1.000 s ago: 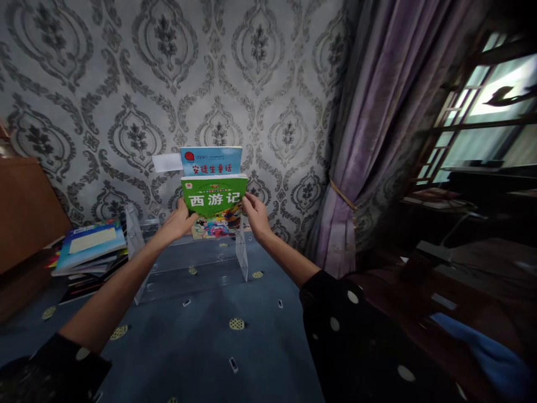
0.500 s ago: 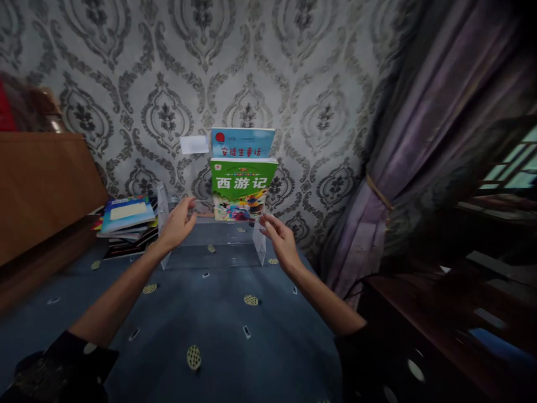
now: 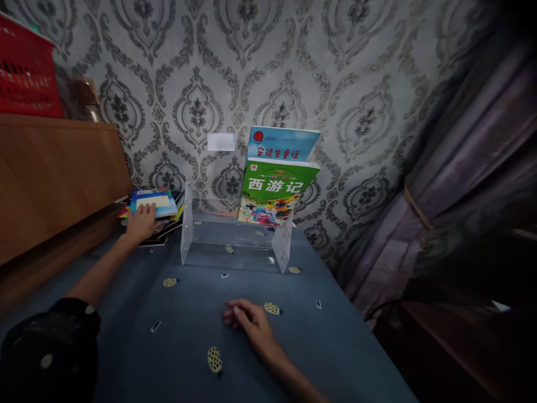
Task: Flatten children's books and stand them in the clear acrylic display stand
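At the left, my left hand (image 3: 141, 225) reaches onto a stack of books, its fingers over the near edge of the top one, a blue book (image 3: 166, 206) with a pale panel. The thumb points right along that edge. My right hand (image 3: 250, 324) is low over the middle of the table, fingers loosely curled and a little apart, with nothing in them. Beyond it stands a clear acrylic book rack (image 3: 189, 224). Two books lean upright in its right part: a green book (image 3: 274, 193) in front and a taller light-blue book (image 3: 283, 143) behind.
A dark blue cloth (image 3: 188, 341) with printed lotus pods covers the table. A wooden cabinet (image 3: 62, 179) at the left carries a red basket (image 3: 27, 73). Patterned wallpaper rises behind, with a small white box-like object (image 3: 221, 142) against it. A tied purple curtain (image 3: 394, 207) hangs right.
My left hand has gone from the rack's left side to the book stack. My right hand has dropped from the green book toward the table's middle. The view has swung left.
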Available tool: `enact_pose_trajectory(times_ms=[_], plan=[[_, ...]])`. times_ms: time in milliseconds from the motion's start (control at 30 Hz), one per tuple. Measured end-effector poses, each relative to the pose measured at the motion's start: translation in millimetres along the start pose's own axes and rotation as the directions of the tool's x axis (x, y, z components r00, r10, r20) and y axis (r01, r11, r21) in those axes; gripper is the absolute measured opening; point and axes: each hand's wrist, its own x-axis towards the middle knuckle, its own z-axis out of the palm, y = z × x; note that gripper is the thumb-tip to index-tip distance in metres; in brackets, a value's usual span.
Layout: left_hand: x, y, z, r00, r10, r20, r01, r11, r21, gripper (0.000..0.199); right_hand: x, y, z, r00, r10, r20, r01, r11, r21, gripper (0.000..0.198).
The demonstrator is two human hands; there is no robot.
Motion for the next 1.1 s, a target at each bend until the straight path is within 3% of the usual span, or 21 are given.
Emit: enact_pose_trajectory(times_ms=[167,300,533,733,900,1000,1100], plan=[[9.4,-4.4,2.3,0.998,0.048,0.047,-0.051,0.997,0.055,0.052,-0.4,1.1,3.9,1.0,-0.013,-0.011,0.012,0.998,-0.055,0.067],[9.0,-8.9,-2.1,0.993,0.107,0.048,-0.112,0.988,0.11,0.051,-1.0,-3.2,0.5,1.0,0.0,-0.009,-0.001,0.998,-0.067,0.066],[-25.0,-13.3,-14.2,0.989,0.143,0.043,-0.147,0.979,0.138,0.056,-4.5,-4.9,0.6,1.0,-0.002,0.005,0.002,0.998,-0.068,0.063],[-99.0,-22.2,-17.8,0.986,0.138,0.092,-0.146,0.986,0.082,0.063,-4.4,-5.5,-0.7,0.999,-0.013,0.043,0.015,0.998,-0.059,0.061],[-201.0,-36.5,-10.5,0.97,0.195,0.146,-0.199,0.98,0.013,0.064,-6.9,-8.8,-0.5,0.997,-0.007,0.083,0.013,0.998,-0.063,0.055],[-265.8,-40.3,-9.4,0.94,0.22,0.26,-0.201,0.975,-0.098,0.066,-7.5,-9.1,-0.6,0.995,-0.002,0.097,0.008,0.998,-0.068,0.052],[-304.7,-43.2,-16.4,0.928,0.238,0.286,-0.189,0.964,-0.187,0.057,-6.7,-7.2,-0.8,0.995,0.006,0.104,0.002,0.997,-0.074,0.051]])
